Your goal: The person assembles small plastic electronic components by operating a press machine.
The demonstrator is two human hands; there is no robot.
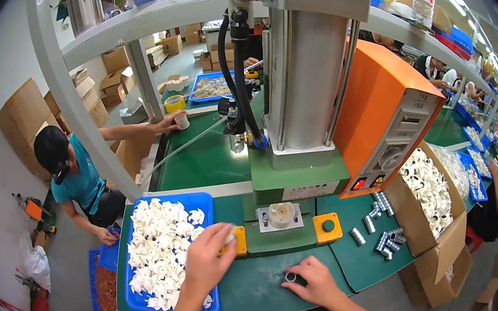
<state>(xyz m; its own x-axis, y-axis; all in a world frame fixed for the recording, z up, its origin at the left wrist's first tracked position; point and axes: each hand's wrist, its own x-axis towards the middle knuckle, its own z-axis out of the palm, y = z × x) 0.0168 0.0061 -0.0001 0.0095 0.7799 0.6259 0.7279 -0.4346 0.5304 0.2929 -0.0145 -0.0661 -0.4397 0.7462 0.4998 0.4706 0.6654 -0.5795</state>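
Observation:
My left hand [208, 257] hovers at the right edge of a blue tray [198, 200] heaped with white plastic parts [158, 247], fingers closed on one white part next to a yellow button block [240, 241]. My right hand [315, 281] rests on the green table, fingertips pinching a small metal ring [290, 276]. Ahead stands a green press [298, 177] with a white part [281, 213] seated in its fixture. A second yellow block with a green button [327, 227] sits to the right of the fixture.
Several metal sleeves [378, 223] lie loose on the table at right, beside a cardboard box of white parts [427, 192]. An orange control box [384, 117] hangs on the press. A person in a teal shirt [81, 179] crouches at left. Other workers sit at far right.

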